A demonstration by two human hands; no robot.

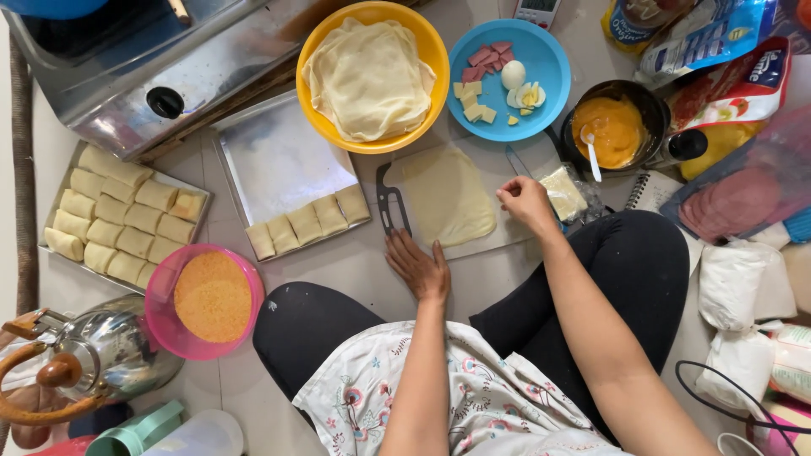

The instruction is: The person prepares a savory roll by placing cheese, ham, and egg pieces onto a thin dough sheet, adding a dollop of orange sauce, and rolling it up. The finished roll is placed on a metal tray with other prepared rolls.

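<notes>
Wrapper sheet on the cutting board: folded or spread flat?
Spread flat: the wrapper sheet lies open on the cutting board, no filling on it, between left hand and right hand.

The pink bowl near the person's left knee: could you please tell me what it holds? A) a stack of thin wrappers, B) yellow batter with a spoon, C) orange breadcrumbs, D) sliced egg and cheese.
C: the pink bowl is filled with fine orange breadcrumbs, while the wrappers sit in the yellow bowl.
</notes>
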